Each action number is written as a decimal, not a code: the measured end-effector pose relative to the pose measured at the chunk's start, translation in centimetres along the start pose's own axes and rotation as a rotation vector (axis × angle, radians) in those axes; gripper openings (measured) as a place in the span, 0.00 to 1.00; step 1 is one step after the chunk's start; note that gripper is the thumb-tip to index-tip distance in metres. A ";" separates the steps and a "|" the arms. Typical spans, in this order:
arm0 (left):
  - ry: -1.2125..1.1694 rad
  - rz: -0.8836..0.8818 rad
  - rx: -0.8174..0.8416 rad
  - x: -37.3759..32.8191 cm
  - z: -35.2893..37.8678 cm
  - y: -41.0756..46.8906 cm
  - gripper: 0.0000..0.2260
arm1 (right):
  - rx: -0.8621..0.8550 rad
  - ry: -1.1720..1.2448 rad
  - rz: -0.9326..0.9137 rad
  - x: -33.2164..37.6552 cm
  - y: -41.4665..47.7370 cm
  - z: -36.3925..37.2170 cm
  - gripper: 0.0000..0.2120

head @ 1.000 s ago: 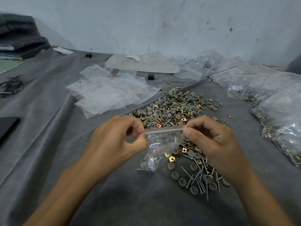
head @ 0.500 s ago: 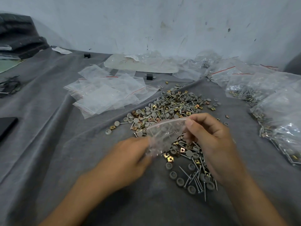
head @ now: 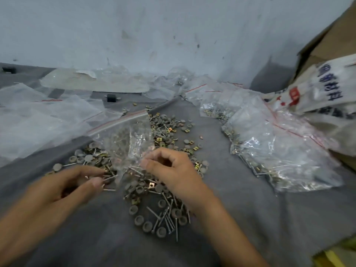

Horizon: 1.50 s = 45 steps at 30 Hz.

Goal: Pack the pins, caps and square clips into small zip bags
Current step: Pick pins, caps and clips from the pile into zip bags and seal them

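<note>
Right hand [head: 170, 171] pinches the zip bag [head: 125, 139]; left hand [head: 63, 185] reaches, fingers loosely extended.

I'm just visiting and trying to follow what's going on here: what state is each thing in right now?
right hand: pinching the small zip bag.
small zip bag: seems to hold some parts; seal unclear.
left hand: fingertips at the loose pile; grip blurred.
loose pile: unpacked, spread on the grey cloth.
filled bags: packed, heaped at the right.
empty bags: flat, at the left.
</note>
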<state>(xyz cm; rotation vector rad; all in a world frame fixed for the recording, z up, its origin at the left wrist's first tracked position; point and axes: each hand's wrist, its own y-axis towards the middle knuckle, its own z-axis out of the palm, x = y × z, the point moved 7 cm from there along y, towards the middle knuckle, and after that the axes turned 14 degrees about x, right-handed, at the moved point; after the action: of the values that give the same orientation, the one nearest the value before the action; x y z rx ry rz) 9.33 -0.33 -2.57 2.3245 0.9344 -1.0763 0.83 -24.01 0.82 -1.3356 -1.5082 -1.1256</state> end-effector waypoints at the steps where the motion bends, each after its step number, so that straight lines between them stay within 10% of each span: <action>1: 0.023 -0.014 0.005 0.8 0.0 0.0 0.28 | -0.048 0.004 0.002 -0.1 -0.1 -1.0 0.07; 17: 0.048 -0.188 0.043 4.5 -0.2 1.5 0.28 | -1.115 0.894 0.188 -9.1 -5.9 -17.0 0.14; 26: 0.421 -0.142 -0.293 2.2 -4.7 2.2 0.05 | -0.567 0.604 0.195 -4.5 -2.9 -10.7 0.04; 33: 0.586 -0.618 -0.240 4.8 -7.1 1.4 0.23 | -0.113 0.391 0.179 -1.7 -0.8 -1.4 0.10; 45: 0.747 -0.635 -0.295 4.7 -7.7 1.3 0.11 | 0.025 0.278 0.225 -2.0 0.0 3.0 0.12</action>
<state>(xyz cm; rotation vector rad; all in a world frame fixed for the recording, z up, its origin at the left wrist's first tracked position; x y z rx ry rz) 16.42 5.27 -1.44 2.2228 2.0399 -0.1628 0.99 -21.67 -1.94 -1.2396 -1.1377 -1.0927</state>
